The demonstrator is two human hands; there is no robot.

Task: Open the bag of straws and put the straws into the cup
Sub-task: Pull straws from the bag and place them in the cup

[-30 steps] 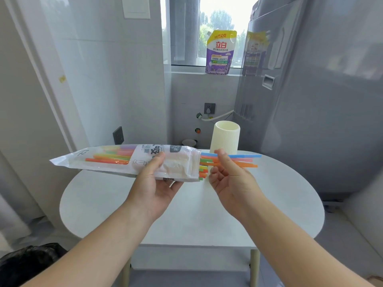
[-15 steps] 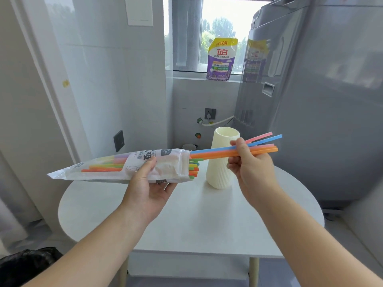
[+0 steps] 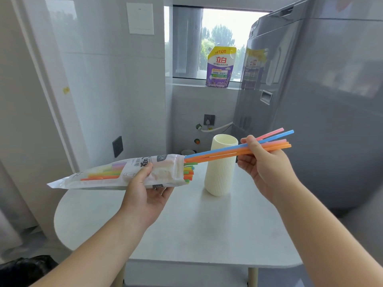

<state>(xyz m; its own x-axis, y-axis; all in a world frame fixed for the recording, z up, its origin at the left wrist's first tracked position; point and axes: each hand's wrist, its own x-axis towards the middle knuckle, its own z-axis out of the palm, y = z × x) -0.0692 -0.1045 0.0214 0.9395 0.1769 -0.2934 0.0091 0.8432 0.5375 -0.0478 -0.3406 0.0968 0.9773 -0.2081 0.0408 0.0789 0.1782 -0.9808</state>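
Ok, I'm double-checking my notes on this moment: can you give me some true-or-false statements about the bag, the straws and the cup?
1. The left hand holds the bag of straws above the table. True.
2. The right hand pinches several straws. True.
3. The cup lies on its side. False: it stands upright on the table.
4. Straws stick out of the cup. False: none show above its rim.
5. The purple pouch sits on the table. False: it stands on the window sill.
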